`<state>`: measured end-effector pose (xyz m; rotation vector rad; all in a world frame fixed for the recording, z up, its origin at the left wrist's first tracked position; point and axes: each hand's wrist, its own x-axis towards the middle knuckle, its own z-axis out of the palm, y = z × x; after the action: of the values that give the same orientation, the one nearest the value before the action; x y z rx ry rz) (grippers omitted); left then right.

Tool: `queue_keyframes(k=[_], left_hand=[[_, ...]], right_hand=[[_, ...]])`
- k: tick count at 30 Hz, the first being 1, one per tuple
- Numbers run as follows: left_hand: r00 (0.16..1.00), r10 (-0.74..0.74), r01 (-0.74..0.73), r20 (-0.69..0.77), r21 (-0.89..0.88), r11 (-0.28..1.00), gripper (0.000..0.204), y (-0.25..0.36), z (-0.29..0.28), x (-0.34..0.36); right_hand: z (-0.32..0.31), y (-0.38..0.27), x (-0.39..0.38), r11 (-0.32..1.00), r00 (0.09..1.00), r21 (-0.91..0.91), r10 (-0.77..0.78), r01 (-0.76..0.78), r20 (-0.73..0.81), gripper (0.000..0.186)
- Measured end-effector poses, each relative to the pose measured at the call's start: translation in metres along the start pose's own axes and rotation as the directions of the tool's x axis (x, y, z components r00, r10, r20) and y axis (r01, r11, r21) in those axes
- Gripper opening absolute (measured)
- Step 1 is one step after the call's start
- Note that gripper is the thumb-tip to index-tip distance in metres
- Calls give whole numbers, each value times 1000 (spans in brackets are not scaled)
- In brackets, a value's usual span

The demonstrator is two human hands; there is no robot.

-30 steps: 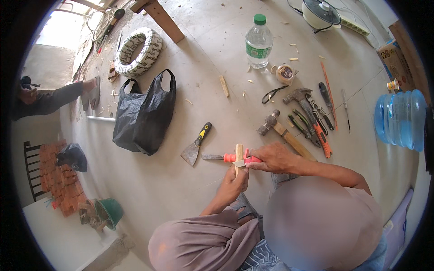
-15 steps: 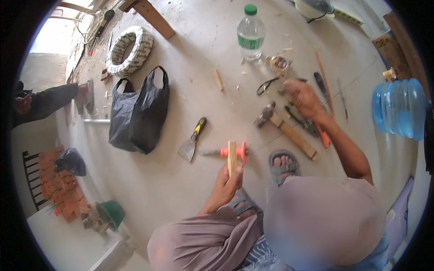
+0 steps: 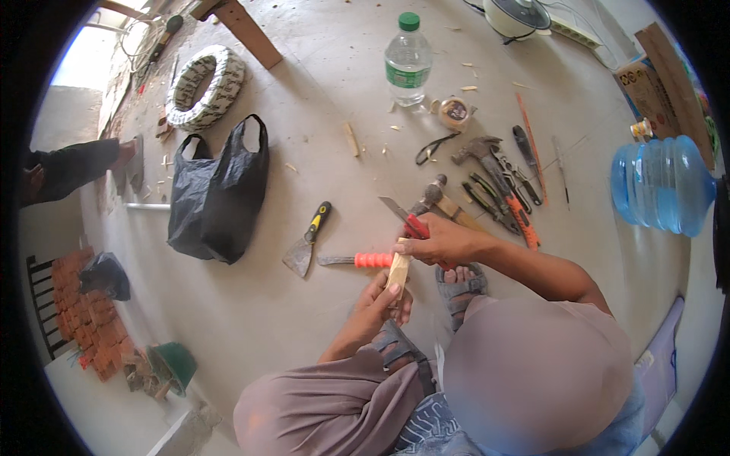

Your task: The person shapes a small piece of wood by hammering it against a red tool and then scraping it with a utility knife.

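Observation:
My left hand (image 3: 372, 305) is closed round a short pale wooden stick (image 3: 398, 272), fingers and thumb near its lower end. My right hand (image 3: 439, 242) grips a red-handled utility knife (image 3: 416, 226), its blade pointing up and left. Its thumb rests near the top of the stick, and the blade is clear of the wood. Beyond the hands lies a chisel with a ribbed orange grip (image 3: 372, 260), partly hidden by the stick. A ball-peen hammer (image 3: 433, 191) is just past my right hand, which covers part of its wooden handle.
A scraper (image 3: 304, 251) and black plastic bag (image 3: 220, 209) lie left. Rightward are a claw hammer (image 3: 508, 186), green-handled pliers (image 3: 487, 199) and a screwdriver (image 3: 526, 163). A water bottle (image 3: 408, 64), tape measure (image 3: 455, 114), wrapped ring (image 3: 205, 87) and large blue jug (image 3: 660, 186) stand around.
My right hand has come from over the tools at the right to the stick, and the red utility knife now shows in it. My left hand still holds the stick.

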<state>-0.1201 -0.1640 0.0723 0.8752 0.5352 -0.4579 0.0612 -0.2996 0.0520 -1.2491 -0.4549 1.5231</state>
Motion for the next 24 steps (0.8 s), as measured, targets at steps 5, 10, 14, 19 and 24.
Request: queue_keyframes(k=[5, 10, 14, 19, 24], left_hand=[[999, -1, 5, 43, -102, 995, 30, -6, 0, 2], [988, 88, -85, -127, 25, 996, 32, -9, 1, 10], [969, 149, -149, -196, 15, 989, 32, -7, -1, 4], [969, 198, -193, -146, 44, 980, 26, -4, 9, 8], [967, 188, -203, -174, -74, 976, 28, -4, 4, 8]], right_hand=[[-3, 1, -1, 911, 952, -408, -181, 67, -247, 35], [1, -2, -26, 613, 933, -790, -281, -5, -225, 44], [12, 24, -17, 449, 951, -889, -305, 95, -52, 54], [1, 24, -10, 376, 901, -906, -434, 193, 12, 61], [-6, 19, 9, 291, 909, -944, -417, 157, 22, 56]])
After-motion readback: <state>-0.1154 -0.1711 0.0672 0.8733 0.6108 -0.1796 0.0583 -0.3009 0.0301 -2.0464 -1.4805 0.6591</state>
